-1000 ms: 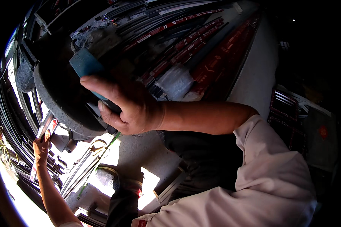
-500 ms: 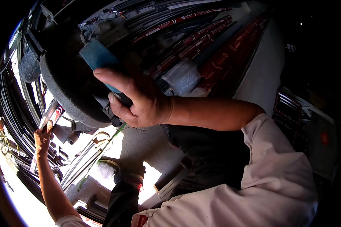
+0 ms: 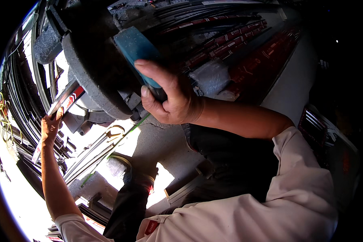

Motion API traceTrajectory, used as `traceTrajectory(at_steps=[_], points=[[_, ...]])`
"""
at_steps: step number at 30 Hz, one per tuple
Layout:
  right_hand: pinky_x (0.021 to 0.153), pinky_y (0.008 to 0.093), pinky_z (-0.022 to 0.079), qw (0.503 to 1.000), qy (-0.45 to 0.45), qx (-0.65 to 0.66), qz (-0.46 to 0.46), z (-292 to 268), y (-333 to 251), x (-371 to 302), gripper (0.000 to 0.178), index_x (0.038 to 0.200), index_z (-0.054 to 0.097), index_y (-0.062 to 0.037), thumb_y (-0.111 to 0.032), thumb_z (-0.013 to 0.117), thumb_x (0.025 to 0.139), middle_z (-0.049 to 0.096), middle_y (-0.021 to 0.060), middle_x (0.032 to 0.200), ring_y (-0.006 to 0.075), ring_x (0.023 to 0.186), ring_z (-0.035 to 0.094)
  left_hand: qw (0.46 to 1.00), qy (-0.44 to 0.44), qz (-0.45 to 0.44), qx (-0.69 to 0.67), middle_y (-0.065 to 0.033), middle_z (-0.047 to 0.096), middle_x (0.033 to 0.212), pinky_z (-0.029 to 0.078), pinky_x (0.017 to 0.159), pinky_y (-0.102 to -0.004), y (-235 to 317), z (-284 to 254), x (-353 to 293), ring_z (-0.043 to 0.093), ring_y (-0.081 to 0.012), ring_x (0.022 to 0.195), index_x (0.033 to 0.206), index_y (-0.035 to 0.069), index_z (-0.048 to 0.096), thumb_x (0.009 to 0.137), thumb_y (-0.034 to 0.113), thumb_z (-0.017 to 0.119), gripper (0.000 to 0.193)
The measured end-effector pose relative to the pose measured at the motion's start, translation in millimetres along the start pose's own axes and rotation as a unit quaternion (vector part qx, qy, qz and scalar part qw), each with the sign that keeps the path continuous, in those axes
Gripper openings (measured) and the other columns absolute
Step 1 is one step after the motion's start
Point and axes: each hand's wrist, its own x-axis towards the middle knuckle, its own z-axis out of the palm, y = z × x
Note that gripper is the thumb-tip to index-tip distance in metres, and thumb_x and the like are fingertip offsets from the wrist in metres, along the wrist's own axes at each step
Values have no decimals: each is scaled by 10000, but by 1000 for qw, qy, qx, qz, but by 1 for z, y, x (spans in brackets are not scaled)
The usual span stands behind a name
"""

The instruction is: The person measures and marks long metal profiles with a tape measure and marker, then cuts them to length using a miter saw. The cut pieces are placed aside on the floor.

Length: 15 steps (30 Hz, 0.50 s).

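Gripping at 2 places: the right hand (image 3: 176, 99) has its fingers (image 3: 154, 70) wrapped around a teal handle (image 3: 134, 43); the left hand (image 3: 49, 129) grasps a red-labelled bar (image 3: 74, 97). From the left fingers, the bar reaches up and right to a curved grey guard (image 3: 93, 82), left of the right fingers. Positioning appears done; whether the bar is whole or severed past the guard, and what remains, cannot be told.

Lower part of blue block-shaped tool handle (image 3: 136, 43) was covered by bare right hand (image 3: 171, 95). Far end of long flat bar with red-and-white marking (image 3: 73, 97) was hidden behind curved grey guard (image 3: 88, 82); fingers of bare left hand (image 3: 50, 126) were partly hidden by bar. Beige cloth shirt (image 3: 246, 213) was cut off by lower edge. White speck (image 3: 337, 41) was too small to tell.
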Motion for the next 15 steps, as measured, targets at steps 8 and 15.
traceTrajectory(at_steps=[8, 15], points=[[581, 217, 511, 990, 43, 30, 132, -16, -19, 69, 565, 1555, 392, -77, 2, 512, 1009, 616, 91, 1199, 74, 733, 590, 998, -34, -60, -7, -27, 627, 688, 494, 631, -295, 31, -3, 0, 604, -124, 656, 831, 16, 705, 771, 743, 819, 739], [798, 232, 497, 981, -103, -46, 155, -38, 12, 127, 470, 1505, 547, -79, -347, 446, 1132, 651, 4, 1012, 81, 823, 590, 999, -24, -28, 31, -78, 703, 829, 541, 726, -342, -14, -11, -61, 655, -152, 757, 1060, -2, 777, 814, 819, 708, 859]])
